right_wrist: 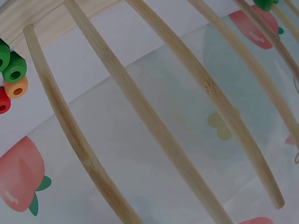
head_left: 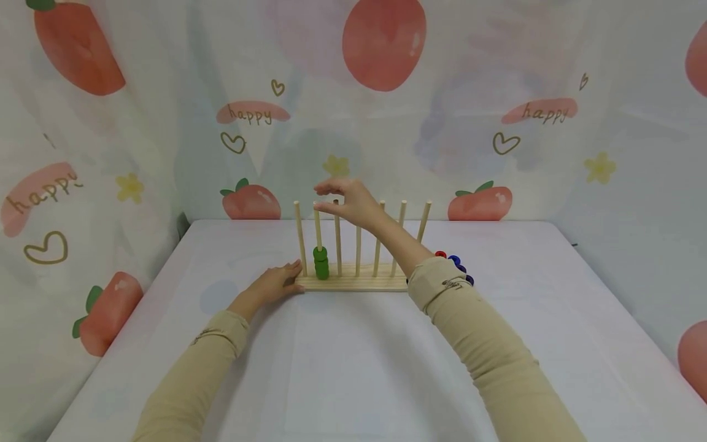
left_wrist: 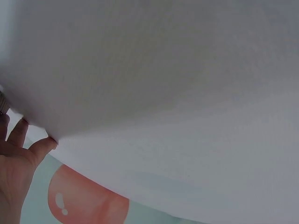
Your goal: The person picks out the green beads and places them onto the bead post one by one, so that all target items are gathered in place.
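From where I stood, the head view showed a wooden peg stand point(head_left: 356, 285) on a white-covered table point(head_left: 342, 368), with seven upright pegs point(head_left: 300, 239) along its base. Green beads point(head_left: 321, 264) sat stacked low around the second peg from the left. The left hand point(head_left: 273, 283) touched the stand's left end, its fingers extended and the thumb apart from them at the front edge. The right hand point(head_left: 356, 201) was up at the top of that second peg, thumb and fingers set apart in a wide curve, with nothing visible between them; I couldn't tell whether it touched the tip. Near the stand's right end lay a red bead point(head_left: 440, 254) and some blue beads point(head_left: 461, 268), partly behind the right sleeve point(head_left: 486, 344). The fruit-printed backdrop point(head_left: 309, 55) read "happy" in three places, among outlined hearts. Each cuff bore small dark lettering, too blurred for me to read.

In the left wrist view, the left hand showed at the edge, fingers spread, mostly beside pale cloth.

The right wrist view looked along bare pegs, with green, orange and red beads at the left edge and a green bead in the upper right corner; the right hand itself was out of sight there.
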